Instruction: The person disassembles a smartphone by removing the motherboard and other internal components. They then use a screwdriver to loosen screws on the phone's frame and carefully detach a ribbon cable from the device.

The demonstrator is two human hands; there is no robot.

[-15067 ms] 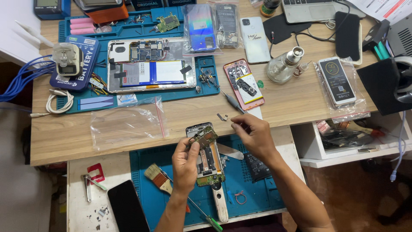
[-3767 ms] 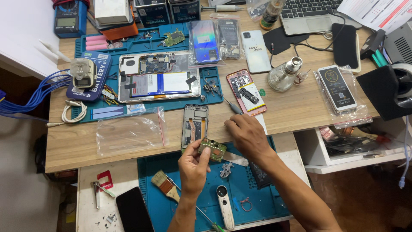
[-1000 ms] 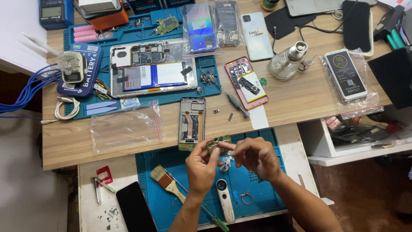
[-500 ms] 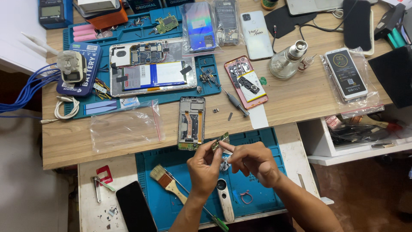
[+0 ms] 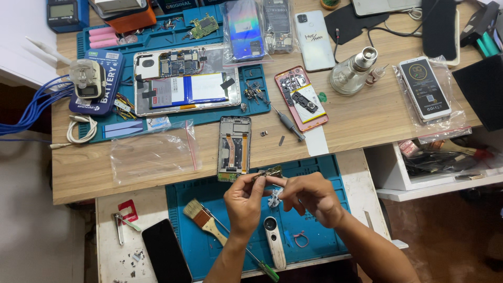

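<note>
Both hands are meeting over the blue work mat [image 5: 314, 241]. Left hand [image 5: 242, 202] and right hand [image 5: 309, 195] are each pinching an end of a small circuit board [image 5: 271, 173], fingers closed on it. At 7 o'clock, a brush [image 5: 201, 217] is lying. At 11 o'clock, an opened phone frame [image 5: 234, 148] is resting on the desk [image 5: 367, 112]; beyond it, a dismantled tablet [image 5: 186, 78].

Left hand [image 5: 242, 198] and right hand [image 5: 309, 195] meet, fingertips pinched together.
</note>
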